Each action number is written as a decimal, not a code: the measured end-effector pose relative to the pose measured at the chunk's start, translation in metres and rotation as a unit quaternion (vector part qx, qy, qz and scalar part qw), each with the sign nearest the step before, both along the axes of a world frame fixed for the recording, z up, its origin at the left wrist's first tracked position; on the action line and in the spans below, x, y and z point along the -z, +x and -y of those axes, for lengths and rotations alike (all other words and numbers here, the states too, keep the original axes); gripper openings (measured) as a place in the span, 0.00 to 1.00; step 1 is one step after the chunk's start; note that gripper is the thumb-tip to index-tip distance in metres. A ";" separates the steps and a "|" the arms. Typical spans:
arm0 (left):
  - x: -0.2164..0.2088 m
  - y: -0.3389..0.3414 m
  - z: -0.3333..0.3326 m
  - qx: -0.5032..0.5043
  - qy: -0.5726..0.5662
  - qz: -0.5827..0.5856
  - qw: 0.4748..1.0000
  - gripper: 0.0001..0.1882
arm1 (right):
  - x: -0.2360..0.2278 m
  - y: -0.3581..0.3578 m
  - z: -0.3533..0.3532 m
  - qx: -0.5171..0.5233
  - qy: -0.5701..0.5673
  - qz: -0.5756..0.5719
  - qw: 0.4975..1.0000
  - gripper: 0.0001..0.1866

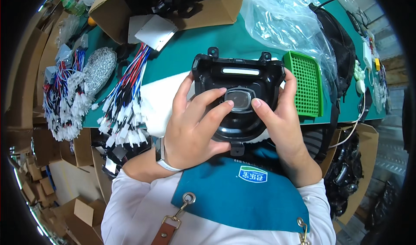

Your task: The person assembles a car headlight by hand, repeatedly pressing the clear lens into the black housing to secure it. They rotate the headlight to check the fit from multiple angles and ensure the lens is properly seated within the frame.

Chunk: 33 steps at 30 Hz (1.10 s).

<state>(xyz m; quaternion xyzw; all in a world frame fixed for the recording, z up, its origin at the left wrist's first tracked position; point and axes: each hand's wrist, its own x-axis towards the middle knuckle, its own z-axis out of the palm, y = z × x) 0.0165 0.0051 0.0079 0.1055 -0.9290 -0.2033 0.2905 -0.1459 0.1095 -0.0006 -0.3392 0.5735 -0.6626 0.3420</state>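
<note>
1. Just beyond your teal apron (242, 201), the black plastic housing (238, 123) sits between your two hands, touching both, and overlaps the near edge of the green table (186, 42) in view.
2. Your left hand (186, 132) is clamped on the housing from the left: the thumb is at the lower rim, two fingertips rest on the clear rounded lens (241, 98) at the centre, and another finger lies along the left edge.
3. Your right hand (285, 123) is clamped on the opposite edge, fingers wrapped around the side, thumb angled inward to the lens's right border. Both elbows are bent.
4. The housing's open face looks up at you. Its rounded end with one tab points towards you; its wider, two-tab end points away. The long axis of the lens runs left to right.
5. A white sheet (158, 102) lies beneath, with a white-plugged wire bundle (130, 99) to its left and a green perforated tray (307, 84) near your right fingers.
6. Farthest off stands an open cardboard box (216, 16).
</note>
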 end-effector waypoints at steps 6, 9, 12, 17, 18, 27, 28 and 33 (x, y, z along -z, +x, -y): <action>0.002 0.006 -0.004 0.031 0.007 0.068 0.997 0.46 | -0.013 -0.007 -0.016 0.098 0.095 -0.347 0.928 0.39; 0.006 0.005 -0.002 0.045 0.021 0.023 0.998 0.48 | -0.032 -0.003 -0.018 0.086 0.060 -0.467 0.878 0.37; 0.006 0.008 0.001 0.052 0.031 0.011 0.998 0.47 | -0.058 -0.002 -0.015 -0.038 0.029 -0.589 0.806 0.32; 0.000 0.014 0.006 0.013 0.061 0.047 0.997 0.41 | -0.062 -0.001 0.008 -0.180 0.092 -0.633 0.747 0.25; -0.001 0.016 0.007 0.017 0.072 0.041 0.996 0.40 | -0.063 -0.001 0.009 -0.185 0.104 -0.641 0.738 0.24; -0.012 0.011 0.016 -0.005 0.090 -0.056 0.994 0.27 | -0.074 -0.021 -0.003 -0.091 -0.057 -0.382 0.918 0.24; -0.012 0.009 0.017 0.006 0.085 -0.065 0.994 0.26 | -0.069 -0.021 -0.008 -0.068 -0.107 -0.294 0.947 0.24; 0.002 -0.004 0.023 0.047 0.062 -0.072 0.994 0.22 | -0.037 -0.018 -0.009 -0.032 -0.147 -0.160 0.976 0.10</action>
